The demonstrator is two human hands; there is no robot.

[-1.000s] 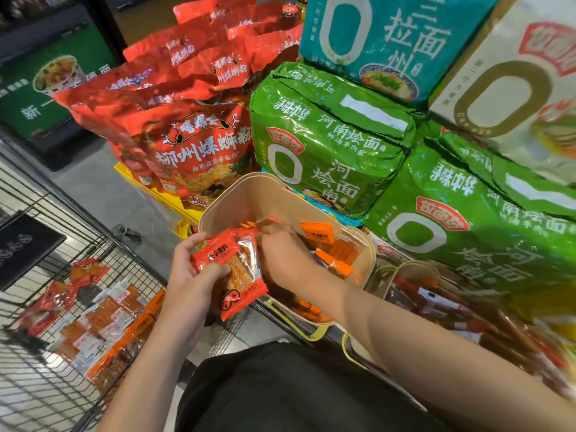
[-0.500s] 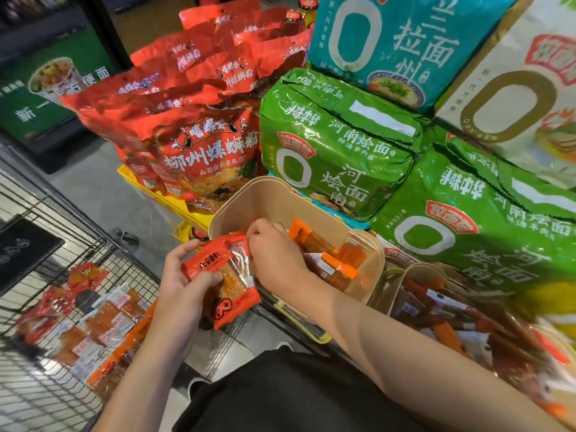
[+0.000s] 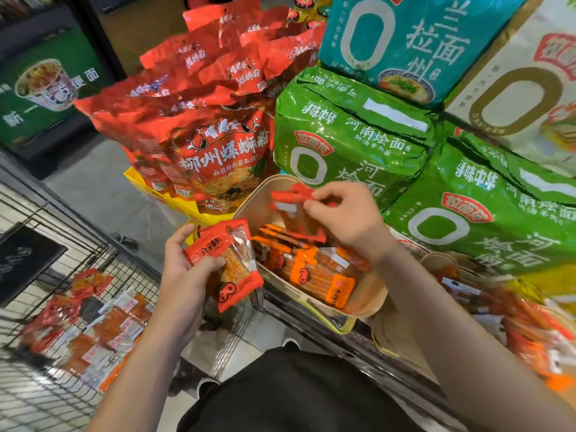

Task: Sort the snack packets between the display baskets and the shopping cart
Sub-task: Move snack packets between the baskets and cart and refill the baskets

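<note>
The left hand [image 3: 184,275] clamps a small stack of red snack packets [image 3: 229,263] between thumb and fingers, thumb laid across the front; the grip is closed round them, probably so that the sorted reds stay gathered while the other hand fetches more; the stack hangs between the shopping cart [image 3: 62,275] on its far left and the beige display basket [image 3: 258,198] just to its right. The right hand [image 3: 346,222] pinches another red packet [image 3: 293,201] by its top edge, fingertips closed on the seal, so the packet dangles free above the basket; below that grip lie orange packets [image 3: 311,269], seemingly the sort meant to remain there. More packets [image 3: 93,322] already lie on the cart's wire floor, well below and left of the left grip.
</note>
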